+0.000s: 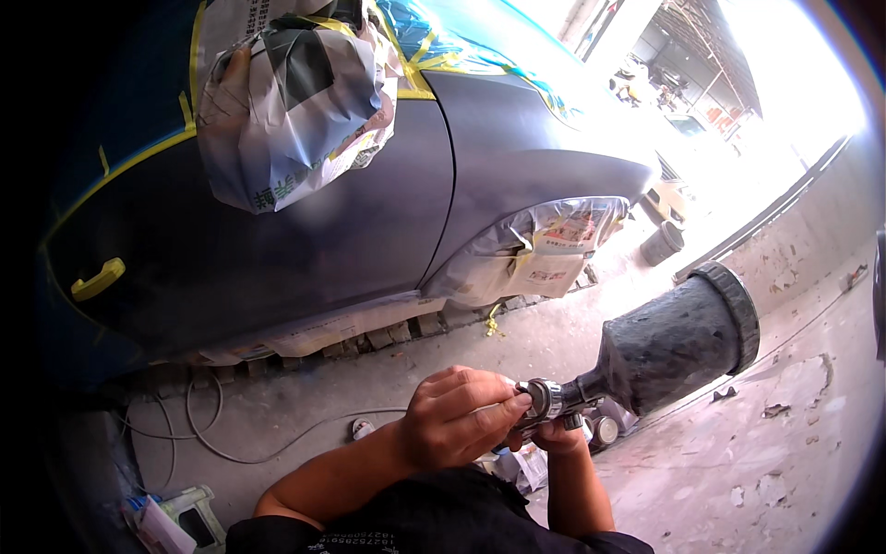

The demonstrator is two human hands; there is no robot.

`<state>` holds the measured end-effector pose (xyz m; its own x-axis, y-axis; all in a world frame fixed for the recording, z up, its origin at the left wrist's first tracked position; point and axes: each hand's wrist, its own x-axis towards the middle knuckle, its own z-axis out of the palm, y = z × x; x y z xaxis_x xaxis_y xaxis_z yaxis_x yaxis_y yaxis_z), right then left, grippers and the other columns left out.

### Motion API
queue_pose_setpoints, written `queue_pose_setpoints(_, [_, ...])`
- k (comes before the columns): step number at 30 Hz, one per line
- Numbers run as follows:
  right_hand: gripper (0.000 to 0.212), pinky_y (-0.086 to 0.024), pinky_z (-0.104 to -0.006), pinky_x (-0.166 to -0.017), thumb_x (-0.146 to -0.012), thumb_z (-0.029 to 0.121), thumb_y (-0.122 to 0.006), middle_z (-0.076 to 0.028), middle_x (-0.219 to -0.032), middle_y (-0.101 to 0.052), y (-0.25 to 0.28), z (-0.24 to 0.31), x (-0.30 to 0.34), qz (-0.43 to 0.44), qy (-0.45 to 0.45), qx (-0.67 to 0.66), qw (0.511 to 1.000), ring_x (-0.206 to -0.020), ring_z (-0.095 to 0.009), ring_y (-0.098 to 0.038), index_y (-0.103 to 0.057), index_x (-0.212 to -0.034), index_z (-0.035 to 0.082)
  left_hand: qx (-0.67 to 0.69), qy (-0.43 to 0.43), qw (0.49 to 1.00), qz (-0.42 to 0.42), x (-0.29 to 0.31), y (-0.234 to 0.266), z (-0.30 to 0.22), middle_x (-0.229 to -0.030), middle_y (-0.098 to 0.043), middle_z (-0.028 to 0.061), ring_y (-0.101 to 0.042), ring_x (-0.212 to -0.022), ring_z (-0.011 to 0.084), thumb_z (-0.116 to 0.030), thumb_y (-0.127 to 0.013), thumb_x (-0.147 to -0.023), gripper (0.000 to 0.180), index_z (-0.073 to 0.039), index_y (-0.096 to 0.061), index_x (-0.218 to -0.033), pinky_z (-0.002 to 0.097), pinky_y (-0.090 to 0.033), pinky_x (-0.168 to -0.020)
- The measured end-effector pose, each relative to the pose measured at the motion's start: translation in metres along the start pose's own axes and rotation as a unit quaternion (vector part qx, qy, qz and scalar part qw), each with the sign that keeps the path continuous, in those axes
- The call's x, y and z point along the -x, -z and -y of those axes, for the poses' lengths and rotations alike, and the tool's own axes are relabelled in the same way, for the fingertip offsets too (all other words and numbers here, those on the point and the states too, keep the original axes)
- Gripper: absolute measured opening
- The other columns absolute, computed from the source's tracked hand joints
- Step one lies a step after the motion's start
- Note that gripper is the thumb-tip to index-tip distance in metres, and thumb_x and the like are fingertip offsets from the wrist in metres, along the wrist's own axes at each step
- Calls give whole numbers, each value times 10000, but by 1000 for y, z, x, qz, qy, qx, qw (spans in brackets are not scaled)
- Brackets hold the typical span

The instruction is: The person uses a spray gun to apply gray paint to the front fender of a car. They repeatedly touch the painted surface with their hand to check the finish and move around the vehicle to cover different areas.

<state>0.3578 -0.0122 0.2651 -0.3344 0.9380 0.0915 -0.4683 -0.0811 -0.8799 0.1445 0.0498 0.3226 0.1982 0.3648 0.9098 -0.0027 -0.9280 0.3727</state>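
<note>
**Left hand (457,420) pinching a round part of a spray gun (583,390) beside a masked car (341,263)**

In the head view, the spray gun is hanging in the air above the floor (318,383), out from the floor's edge along the car. Its dark cup (678,342) is leaning up and away to the right, with a ribbed lid (729,316) capping the wide end.

The left hand's grip is nearly closed, thumb and fingertips touching the round metal part (544,399). The right hand (558,436) is sitting beneath the gun, touching it; its fingers are mostly hiding, so I cannot tell how far that grip is closing.

Yellow tape (100,279) is covering the door handle, and paper (554,249) is shielding the front wheel. A hose (268,459) is looping across the floor; whether it is feeding the gun, I cannot tell.

The hands seem to be adjusting or checking the gun. Doing this well probably means steadying the body from below while the left fingertips are making only small, light turns. Keeping the cup more upright would be guarding against a leak at the lid, and keeping gun, sleeves and forearms clear of the door would be protecting its smooth surface.
</note>
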Motion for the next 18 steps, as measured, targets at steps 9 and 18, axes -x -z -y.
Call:
queue_pose_setpoints(9, [527, -518, -286, -589, -717, 227, -709, -115, -911, -650, -4, 3, -1, -24, -25, 26, 999, -700, -185, -637, -544, -1152, -21, 19, -11, 1000, 13, -3, 1, 7, -853, -608, 65, -626, -726, 208, 27, -690, -667, 249, -36, -624, -898, 311, -500, -627])
queue_pose_setpoints(18, [580, -510, -275, -592, -728, 302, -749, -113, -940, -655, -5, 5, -1, -27, -16, 7, 999, -700, -169, -640, -557, -1164, -28, 71, 67, 993, 59, -12, 7, 6, -801, -609, 73, -588, -647, 218, 0, -726, -666, 222, -41, -625, -859, 321, -453, -580])
